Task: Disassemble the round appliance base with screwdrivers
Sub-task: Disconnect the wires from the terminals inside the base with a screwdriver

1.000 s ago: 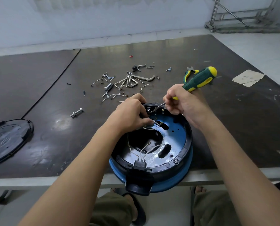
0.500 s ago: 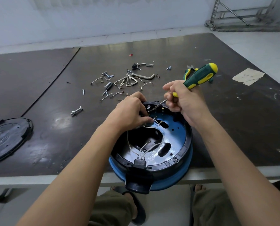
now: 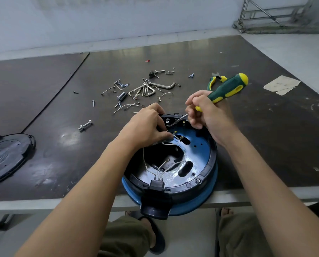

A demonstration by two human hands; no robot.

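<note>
**Head view**

1. Location of the work. The round appliance base lay open side up at the near edge of the counter, right of that edge's middle. Its near rim and black socket block overhung the edge above the person's lap.
2. Left hand. The left hand reached into the far-left part of the base. Its fingers were curled and appeared to pinch one of the white wires close to the brass terminals.
3. Right hand. The right hand gripped the screwdriver low on its green-and-yellow handle. The shaft slanted down and left to the far rim of the base. The fastener under the tip could not be made out.
4. Other items. Loose screws and hex keys lay past the base toward the middle of the counter, with pliers behind the screwdriver handle. A black cover plate sat at the left edge.

**Hazards (assessment)**

- The tip worked just beside the left fingertips. A slip from an angled or poorly seated tip would likely strike them or the terminals.
- Downward force on the overhanging base could tilt it or slide it off the near edge.
- Pulling the pinched wire could tear its crimp.
- A freed screw could drop into the base through its openings.
</note>
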